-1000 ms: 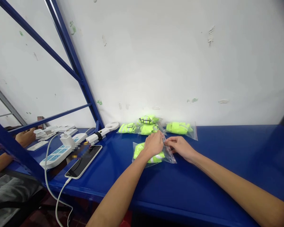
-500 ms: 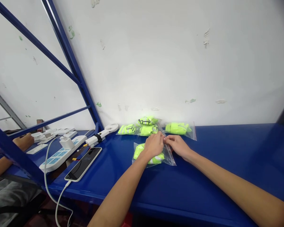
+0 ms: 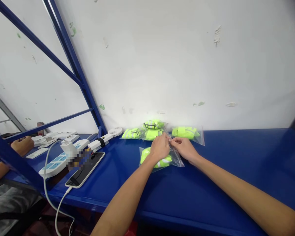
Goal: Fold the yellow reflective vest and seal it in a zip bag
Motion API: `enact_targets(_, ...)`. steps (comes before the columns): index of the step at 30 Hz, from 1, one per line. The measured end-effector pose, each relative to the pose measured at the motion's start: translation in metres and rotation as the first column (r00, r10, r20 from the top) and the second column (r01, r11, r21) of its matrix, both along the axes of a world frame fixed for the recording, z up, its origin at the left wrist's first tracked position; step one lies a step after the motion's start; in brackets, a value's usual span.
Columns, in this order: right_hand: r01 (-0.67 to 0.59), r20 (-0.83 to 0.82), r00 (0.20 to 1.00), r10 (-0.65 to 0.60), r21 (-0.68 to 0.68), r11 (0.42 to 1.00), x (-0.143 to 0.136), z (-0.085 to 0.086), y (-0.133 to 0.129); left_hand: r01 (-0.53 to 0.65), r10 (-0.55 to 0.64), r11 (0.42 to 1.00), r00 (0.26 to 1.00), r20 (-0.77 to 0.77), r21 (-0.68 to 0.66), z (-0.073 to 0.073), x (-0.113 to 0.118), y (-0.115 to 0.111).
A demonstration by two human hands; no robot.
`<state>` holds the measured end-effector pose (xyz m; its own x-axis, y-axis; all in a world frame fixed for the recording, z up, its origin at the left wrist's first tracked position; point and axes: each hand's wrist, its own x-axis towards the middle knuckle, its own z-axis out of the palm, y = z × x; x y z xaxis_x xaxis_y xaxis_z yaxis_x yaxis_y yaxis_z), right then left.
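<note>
Bench: blue top (image 3: pixel 211 183), its front edge nearest, a white wall along its back edge.
Phone: lies flat near the front-left corner (image 3: pixel 85 169), a white cable plugged into its near end.
Power strip: white, just left of the phone (image 3: pixel 61 159), with a charger plugged into it.
Left hand: fingers curled (image 3: pixel 159 148), pinching the top edge of the bag and resting on its contents.
Right hand: thumb and forefinger closed (image 3: pixel 184 147) on the same top edge, just beside the left hand.
Bag: clear plastic (image 3: pixel 162 159), lying mid-bench under both hands, a folded neon-yellow vest inside.
Fan: small and white (image 3: pixel 105 139), lying beyond the phone.
Packed bags: a cluster (image 3: pixel 144 131) and a single one (image 3: pixel 186 132) along the back edge against the wall.
Other person: a hand (image 3: pixel 21 146) at the far left, behind the blue frame.
</note>
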<state>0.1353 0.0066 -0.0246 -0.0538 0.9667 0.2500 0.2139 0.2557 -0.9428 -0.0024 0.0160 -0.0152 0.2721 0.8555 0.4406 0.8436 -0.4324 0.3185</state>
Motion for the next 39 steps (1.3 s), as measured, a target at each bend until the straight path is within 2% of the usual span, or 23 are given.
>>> enact_targets(5, -0.035, 0.072, 0.997, 0.04, -0.071, 0.997, 0.004, 0.003, -0.002, -0.058, 0.054, 0.997, 0.995, 0.086, 0.044, 0.001, -0.006, 0.008)
enact_targets(10, -0.106, 0.186, 0.975, 0.12, -0.084, 0.991, 0.0, -0.001, -0.008, -0.188, 0.184, 0.982, 0.976, 0.115, 0.028, 0.009, -0.022, 0.013)
enact_targets(14, -0.12, 0.254, 0.959, 0.125, -0.034, 0.992, -0.002, -0.003, -0.011, -0.183, 0.179, 0.983, 0.979, 0.103, 0.03, 0.01, -0.027, 0.013)
enact_targets(20, -0.142, 0.259, 0.956, 0.142, -0.016, 0.99, -0.003, -0.001, -0.015, -0.173, 0.171, 0.984, 0.983, 0.061, 0.035, 0.006, -0.025, 0.012)
enact_targets(27, -0.136, 0.388, 0.916, 0.096, 0.077, 0.988, -0.006, -0.008, -0.016, -0.173, 0.171, 0.984, 0.984, 0.053, 0.034, 0.004, -0.023, 0.011)
enact_targets(30, -0.169, 0.424, 0.899, 0.11, 0.103, 0.98, -0.005, -0.009, -0.019, -0.195, 0.192, 0.98, 0.979, 0.07, 0.031, 0.005, -0.024, 0.011)
enact_targets(34, -0.23, 0.417, 0.891, 0.182, 0.065, 0.971, 0.0, -0.007, -0.023, -0.204, 0.202, 0.979, 0.976, 0.085, 0.023, 0.007, -0.027, 0.011)
enact_targets(37, -0.227, 0.4, 0.893, 0.208, 0.002, 0.974, 0.002, -0.004, -0.024, -0.191, 0.188, 0.981, 0.979, 0.084, 0.026, 0.008, -0.028, 0.012)
enact_targets(39, -0.224, 0.412, 0.889, 0.199, 0.012, 0.975, 0.002, -0.004, -0.023, -0.187, 0.185, 0.982, 0.979, 0.081, 0.021, 0.009, -0.029, 0.013)
